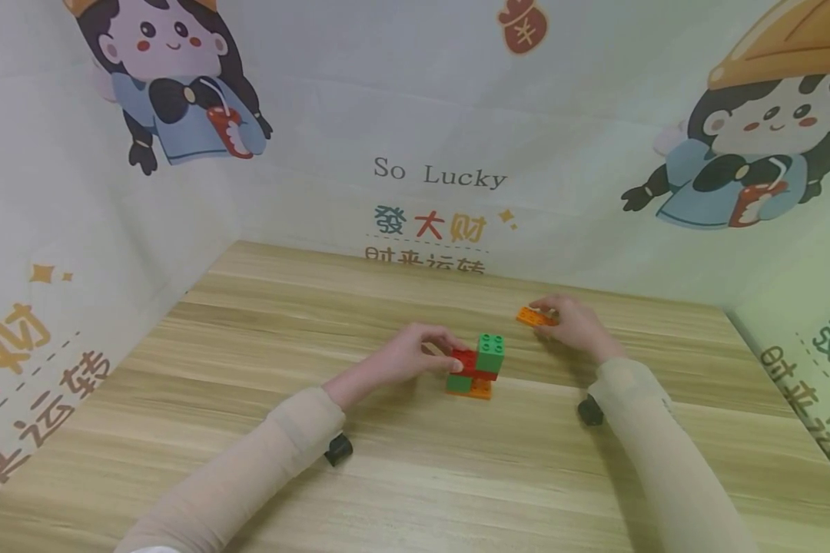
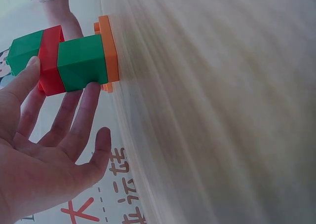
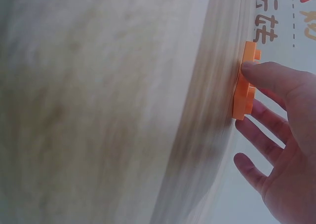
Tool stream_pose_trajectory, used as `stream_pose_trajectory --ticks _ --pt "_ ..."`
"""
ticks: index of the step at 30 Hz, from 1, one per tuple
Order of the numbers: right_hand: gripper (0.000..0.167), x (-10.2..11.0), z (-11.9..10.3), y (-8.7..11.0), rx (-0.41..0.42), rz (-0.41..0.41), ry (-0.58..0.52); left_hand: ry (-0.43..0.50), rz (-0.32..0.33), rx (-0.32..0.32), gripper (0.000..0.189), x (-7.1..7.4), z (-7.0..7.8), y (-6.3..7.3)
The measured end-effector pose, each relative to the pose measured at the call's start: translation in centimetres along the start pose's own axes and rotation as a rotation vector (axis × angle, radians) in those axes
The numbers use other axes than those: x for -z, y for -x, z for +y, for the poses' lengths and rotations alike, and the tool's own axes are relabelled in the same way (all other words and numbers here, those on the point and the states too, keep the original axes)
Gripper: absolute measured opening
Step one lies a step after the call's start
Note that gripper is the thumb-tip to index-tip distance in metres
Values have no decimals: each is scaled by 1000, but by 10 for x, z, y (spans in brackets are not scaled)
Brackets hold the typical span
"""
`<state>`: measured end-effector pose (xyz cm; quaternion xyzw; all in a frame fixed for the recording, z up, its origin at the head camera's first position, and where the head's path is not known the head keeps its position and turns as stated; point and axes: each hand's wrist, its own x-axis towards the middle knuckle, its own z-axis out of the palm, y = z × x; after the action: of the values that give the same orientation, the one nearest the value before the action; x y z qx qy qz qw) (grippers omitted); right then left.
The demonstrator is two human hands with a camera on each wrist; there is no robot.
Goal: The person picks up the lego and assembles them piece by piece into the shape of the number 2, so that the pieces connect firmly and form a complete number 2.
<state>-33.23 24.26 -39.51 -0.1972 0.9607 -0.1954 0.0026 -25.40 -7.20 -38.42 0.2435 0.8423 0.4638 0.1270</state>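
Observation:
A small stack of toy building bricks stands upright on the table: an orange plate [image 1: 481,389] at the bottom, a lower green brick [image 2: 81,61], a red brick [image 2: 51,61], and an upper green brick [image 1: 491,355] on top. My left hand [image 1: 410,355] pinches the red brick from the left, thumb on the near side; some fingers are behind the stack. Further back and to the right, my right hand [image 1: 571,321] grips a second orange plate [image 3: 242,93] between thumb and fingers. That plate is at the tabletop; whether it touches the wood I cannot tell.
The wood-grain table [image 1: 401,491] ends at a printed cloth backdrop [image 1: 304,153], which rises behind and on both sides. A small black device [image 1: 339,449] sits at my left wrist, and another black device [image 1: 590,411] at my right wrist.

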Motion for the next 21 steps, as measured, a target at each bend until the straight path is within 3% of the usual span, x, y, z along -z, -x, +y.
stream_pose_trajectory --ticks 21 --pt "46 0 0 0 -13 -7 -24 -16 19 -4 26 -1 -2 -1"
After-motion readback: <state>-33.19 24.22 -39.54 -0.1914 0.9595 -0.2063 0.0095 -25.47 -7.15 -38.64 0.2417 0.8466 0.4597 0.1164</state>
